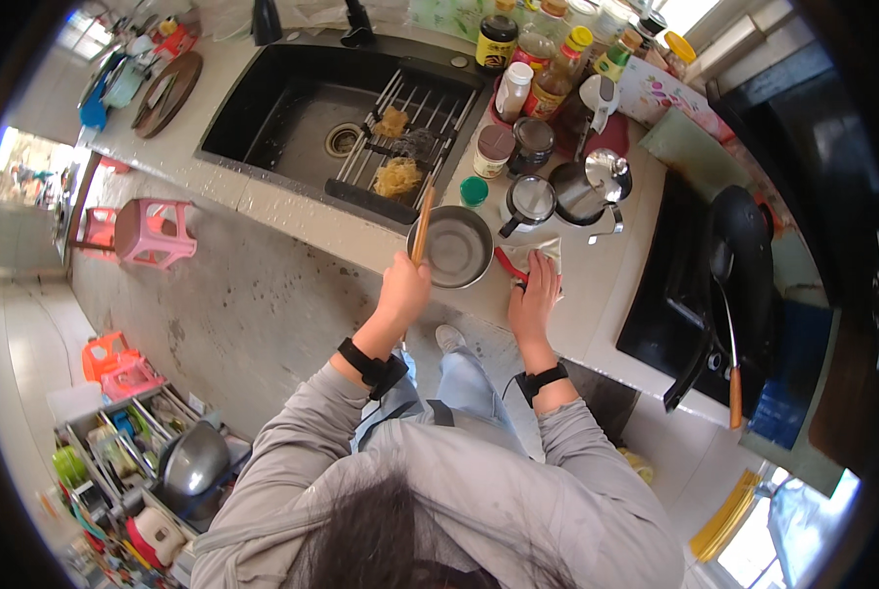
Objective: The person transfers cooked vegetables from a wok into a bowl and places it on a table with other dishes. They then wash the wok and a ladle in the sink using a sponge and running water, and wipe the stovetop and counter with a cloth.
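Note:
My left hand point(405, 288) grips a pair of wooden chopsticks point(425, 217), which slant up over the left rim of a round metal bowl point(453, 247) at the counter's edge. Right of the bowl, my right hand point(537, 294) lies on a small pale packet point(546, 252), fingers extended. Red-handled scissors point(511, 266) lie beside and partly under that hand. Whether its fingers pinch anything is hidden. Beyond the bowl stand a green-lidded jar point(474, 191) and a glass jar with a metal lid and dark handle point(530, 199).
A black sink point(277, 96) with a metal rack point(410, 132) holding scrubbers lies at the upper left. Sauce bottles point(548, 87) and a steel pot point(587, 193) stand behind the jars. At right, a wok point(741, 280) with a ladle point(731, 339) sits on the black stove.

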Demonstrator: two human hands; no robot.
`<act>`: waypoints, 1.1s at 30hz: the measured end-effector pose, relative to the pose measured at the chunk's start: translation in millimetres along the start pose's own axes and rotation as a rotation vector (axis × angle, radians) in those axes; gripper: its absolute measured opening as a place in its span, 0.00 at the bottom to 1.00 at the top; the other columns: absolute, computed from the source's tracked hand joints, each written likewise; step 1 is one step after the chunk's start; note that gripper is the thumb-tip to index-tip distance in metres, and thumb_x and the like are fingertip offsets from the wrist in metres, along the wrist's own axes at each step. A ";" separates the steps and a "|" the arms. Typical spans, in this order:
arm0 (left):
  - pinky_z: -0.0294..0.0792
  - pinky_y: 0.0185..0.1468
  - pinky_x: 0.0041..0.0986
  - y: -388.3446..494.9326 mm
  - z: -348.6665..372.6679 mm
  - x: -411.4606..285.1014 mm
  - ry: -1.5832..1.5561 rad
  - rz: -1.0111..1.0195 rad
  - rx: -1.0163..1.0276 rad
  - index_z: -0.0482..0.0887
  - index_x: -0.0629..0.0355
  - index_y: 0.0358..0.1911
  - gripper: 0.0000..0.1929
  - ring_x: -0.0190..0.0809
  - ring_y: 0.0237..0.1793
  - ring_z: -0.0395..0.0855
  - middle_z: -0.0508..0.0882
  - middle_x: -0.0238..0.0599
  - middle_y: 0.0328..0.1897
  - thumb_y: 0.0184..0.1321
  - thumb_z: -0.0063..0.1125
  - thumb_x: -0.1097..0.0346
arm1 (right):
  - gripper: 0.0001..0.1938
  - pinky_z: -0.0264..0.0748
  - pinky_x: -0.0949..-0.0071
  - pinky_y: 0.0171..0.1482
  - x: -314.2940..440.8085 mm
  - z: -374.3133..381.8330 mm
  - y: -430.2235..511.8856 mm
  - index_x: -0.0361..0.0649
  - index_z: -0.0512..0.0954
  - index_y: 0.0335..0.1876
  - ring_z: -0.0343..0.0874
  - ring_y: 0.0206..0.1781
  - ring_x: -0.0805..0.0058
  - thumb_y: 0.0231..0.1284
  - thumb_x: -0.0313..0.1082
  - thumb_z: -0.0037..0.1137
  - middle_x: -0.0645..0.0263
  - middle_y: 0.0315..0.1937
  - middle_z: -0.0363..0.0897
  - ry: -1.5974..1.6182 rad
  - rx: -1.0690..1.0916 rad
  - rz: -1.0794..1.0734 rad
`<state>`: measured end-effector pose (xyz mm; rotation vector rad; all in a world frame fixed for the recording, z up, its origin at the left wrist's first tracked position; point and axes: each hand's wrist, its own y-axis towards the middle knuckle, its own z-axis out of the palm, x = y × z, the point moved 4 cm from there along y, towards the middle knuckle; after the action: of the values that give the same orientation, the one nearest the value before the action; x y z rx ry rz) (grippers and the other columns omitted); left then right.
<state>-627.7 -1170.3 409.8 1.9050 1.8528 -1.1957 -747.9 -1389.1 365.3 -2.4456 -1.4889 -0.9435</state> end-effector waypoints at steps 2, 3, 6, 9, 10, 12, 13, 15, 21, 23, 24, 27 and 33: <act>0.71 0.50 0.53 6.3 -15.2 10.5 -0.079 0.044 -0.014 0.73 0.70 0.44 0.17 0.73 0.46 0.78 0.81 0.72 0.41 0.67 0.48 0.58 | 0.34 0.40 0.47 0.78 9.6 4.9 -3.3 0.41 0.63 0.72 0.52 0.78 0.52 0.54 0.25 0.49 0.57 0.72 0.62 -0.019 -0.016 0.028; 0.71 0.50 0.53 8.5 -25.4 18.7 -0.124 0.061 -0.027 0.73 0.70 0.44 0.16 0.72 0.46 0.78 0.81 0.71 0.40 0.67 0.46 0.59 | 0.33 0.41 0.47 0.78 14.0 9.1 -6.6 0.41 0.63 0.72 0.52 0.77 0.52 0.55 0.26 0.49 0.56 0.72 0.62 -0.041 0.004 0.080; 0.71 0.49 0.51 8.5 -68.5 61.7 -0.189 -0.095 -0.081 0.76 0.68 0.43 0.14 0.69 0.45 0.79 0.82 0.66 0.39 0.64 0.45 0.64 | 0.33 0.41 0.47 0.78 42.6 23.5 -19.5 0.42 0.63 0.72 0.52 0.77 0.52 0.57 0.28 0.52 0.56 0.71 0.63 -0.043 -0.046 0.054; 0.70 0.38 0.42 -9.0 -142.3 107.4 -0.077 -0.024 -0.194 0.75 0.67 0.39 0.11 0.54 0.32 0.79 0.80 0.56 0.31 0.67 0.46 0.64 | 0.34 0.41 0.46 0.78 81.3 52.6 -28.3 0.37 0.60 0.73 0.50 0.78 0.48 0.60 0.31 0.54 0.52 0.73 0.58 -0.052 -0.004 0.051; 0.69 0.38 0.39 -16.7 -165.3 120.7 -0.055 -0.015 -0.232 0.74 0.67 0.39 0.11 0.50 0.31 0.78 0.80 0.54 0.31 0.68 0.47 0.64 | 0.34 0.40 0.46 0.78 97.3 63.2 -27.9 0.37 0.59 0.73 0.49 0.78 0.47 0.61 0.32 0.54 0.52 0.74 0.57 -0.035 -0.020 0.028; 0.70 0.41 0.39 -34.9 -204.0 141.8 -0.036 0.022 -0.343 0.75 0.68 0.45 0.11 0.50 0.34 0.78 0.81 0.56 0.34 0.70 0.45 0.66 | 0.34 0.40 0.46 0.78 131.2 89.9 -20.7 0.35 0.58 0.74 0.47 0.79 0.47 0.62 0.33 0.54 0.50 0.75 0.54 -0.042 0.007 0.051; 0.70 0.42 0.40 -42.5 -221.0 151.0 0.037 -0.007 -0.383 0.75 0.69 0.47 0.12 0.52 0.34 0.79 0.81 0.56 0.34 0.70 0.45 0.65 | 0.34 0.39 0.46 0.78 150.3 102.4 -15.0 0.33 0.57 0.74 0.46 0.79 0.46 0.63 0.33 0.54 0.49 0.75 0.53 -0.045 -0.013 0.036; 0.69 0.41 0.40 -54.5 -245.6 161.6 0.097 -0.008 -0.428 0.75 0.69 0.45 0.13 0.54 0.33 0.77 0.80 0.56 0.32 0.70 0.46 0.64 | 0.34 0.40 0.46 0.78 188.6 129.2 -1.0 0.32 0.57 0.74 0.47 0.79 0.46 0.63 0.34 0.53 0.48 0.75 0.54 0.063 -0.039 0.004; 0.68 0.41 0.40 -63.0 -252.2 160.6 0.130 -0.018 -0.445 0.75 0.69 0.42 0.13 0.55 0.34 0.76 0.80 0.54 0.33 0.71 0.46 0.62 | 0.26 0.56 0.57 0.73 242.3 171.5 40.9 0.35 0.67 0.66 0.60 0.72 0.53 0.60 0.29 0.52 0.54 0.66 0.65 0.053 -0.066 -0.213; 0.69 0.42 0.40 -62.0 -242.1 153.9 0.118 -0.005 -0.447 0.75 0.69 0.42 0.14 0.55 0.34 0.77 0.80 0.54 0.33 0.71 0.46 0.62 | 0.20 0.63 0.59 0.67 231.9 164.3 51.6 0.38 0.74 0.58 0.66 0.66 0.55 0.58 0.27 0.52 0.57 0.59 0.71 0.134 0.037 -0.212; 0.69 0.42 0.40 -63.0 -235.1 150.3 0.098 0.001 -0.446 0.75 0.69 0.42 0.14 0.55 0.34 0.77 0.80 0.54 0.33 0.71 0.46 0.61 | 0.19 0.65 0.59 0.65 226.9 153.5 56.4 0.39 0.74 0.55 0.67 0.62 0.56 0.56 0.26 0.53 0.59 0.56 0.71 0.148 -0.021 -0.227; 0.69 0.42 0.40 -66.0 -218.0 139.6 0.062 0.005 -0.423 0.75 0.68 0.43 0.14 0.56 0.34 0.78 0.80 0.54 0.32 0.71 0.46 0.61 | 0.16 0.68 0.58 0.58 209.6 119.9 76.8 0.41 0.76 0.48 0.69 0.56 0.56 0.51 0.23 0.53 0.61 0.51 0.72 0.192 -0.157 -0.261; 0.69 0.39 0.40 -79.2 -194.7 125.4 0.026 0.003 -0.425 0.75 0.68 0.42 0.13 0.58 0.32 0.76 0.80 0.55 0.31 0.70 0.47 0.62 | 0.10 0.69 0.59 0.57 177.1 119.0 115.6 0.42 0.75 0.46 0.69 0.57 0.58 0.58 0.30 0.52 0.61 0.48 0.71 -0.215 -0.144 -0.202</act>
<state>-641.2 -936.1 479.5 1.6888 1.9255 -0.7027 -541.8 -1264.4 394.8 -2.6066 -1.8282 -0.8724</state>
